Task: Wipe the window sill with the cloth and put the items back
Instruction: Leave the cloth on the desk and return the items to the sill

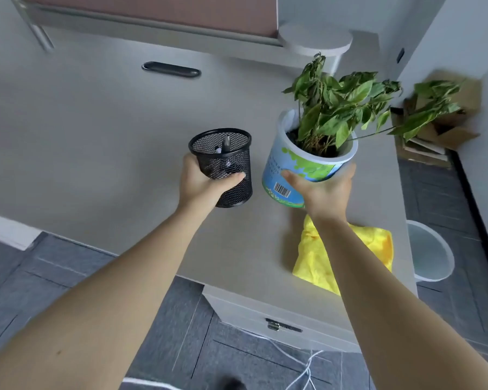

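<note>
My left hand [202, 182] grips a black mesh pen holder [223, 164] with a pen or two inside, held tilted above the grey desk top [96, 142]. My right hand [324, 190] holds a potted plant [302, 164], a white pot with a blue and green label and drooping green leaves, also tilted and close to the holder's right side. A crumpled yellow cloth [347, 254] lies on the desk near its front right corner, partly hidden under my right forearm. The window sill [158, 26] runs along the top, below a pinkish blind.
A black oval grommet [171, 69] sits at the back of the desk. A round white stand [316, 42] is at the back right. A white bin [431, 250] and cardboard boxes [440, 130] stand on the floor at right. White cables [302, 370] trail on the floor.
</note>
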`<move>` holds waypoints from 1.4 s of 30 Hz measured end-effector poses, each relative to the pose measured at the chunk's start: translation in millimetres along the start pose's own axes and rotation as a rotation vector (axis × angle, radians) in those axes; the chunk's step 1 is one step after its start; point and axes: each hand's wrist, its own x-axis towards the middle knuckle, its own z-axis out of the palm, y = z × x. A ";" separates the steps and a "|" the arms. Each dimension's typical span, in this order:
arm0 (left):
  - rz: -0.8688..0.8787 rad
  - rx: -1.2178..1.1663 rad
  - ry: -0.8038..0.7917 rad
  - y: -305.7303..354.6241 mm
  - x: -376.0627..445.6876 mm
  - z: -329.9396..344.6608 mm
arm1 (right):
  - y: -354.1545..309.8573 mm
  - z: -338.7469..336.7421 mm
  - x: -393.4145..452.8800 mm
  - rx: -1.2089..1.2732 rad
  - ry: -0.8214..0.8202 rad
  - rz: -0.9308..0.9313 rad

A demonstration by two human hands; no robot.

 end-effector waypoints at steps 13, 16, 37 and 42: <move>0.098 -0.042 -0.271 89.3 -177.1 113.4 | -42.7 -234.4 -108.9 -0.049 0.242 -0.069; 0.109 -0.069 -0.389 105.5 -232.3 152.5 | -43.0 -304.8 -147.2 -0.081 0.335 -0.051; 0.344 -0.083 -1.406 176.1 -606.8 366.4 | -52.4 -626.8 -456.5 -0.237 1.361 0.147; 0.395 -0.080 -1.545 177.5 -710.7 399.4 | -39.3 -694.7 -528.2 -0.225 1.509 0.153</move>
